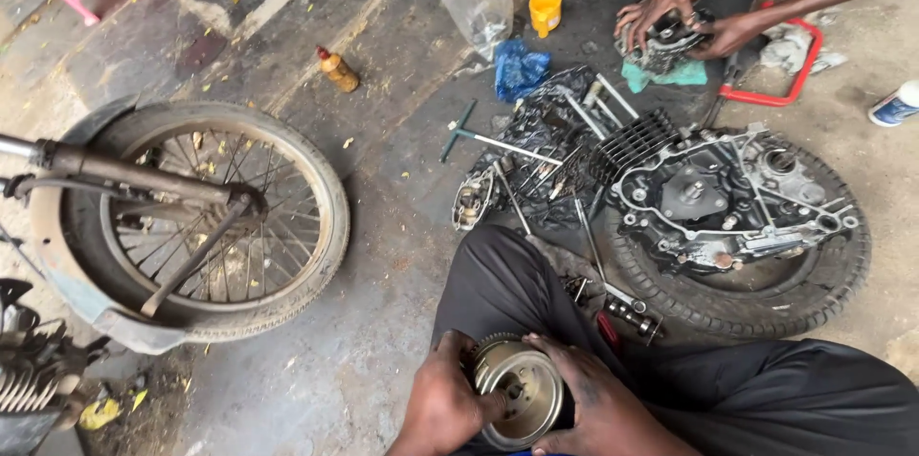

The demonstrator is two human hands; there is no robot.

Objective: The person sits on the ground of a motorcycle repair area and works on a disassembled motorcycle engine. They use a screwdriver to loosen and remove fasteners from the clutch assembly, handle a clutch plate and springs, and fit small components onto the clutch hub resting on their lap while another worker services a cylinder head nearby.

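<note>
My left hand and right hand both grasp the round metal flywheel rotor, held over my lap, just above my black trousers. The grip looks oily, so I judge the rotor can slip and fall to the concrete floor. Beyond the grip, the engine block on a tyre has loose parts nearby.
</note>
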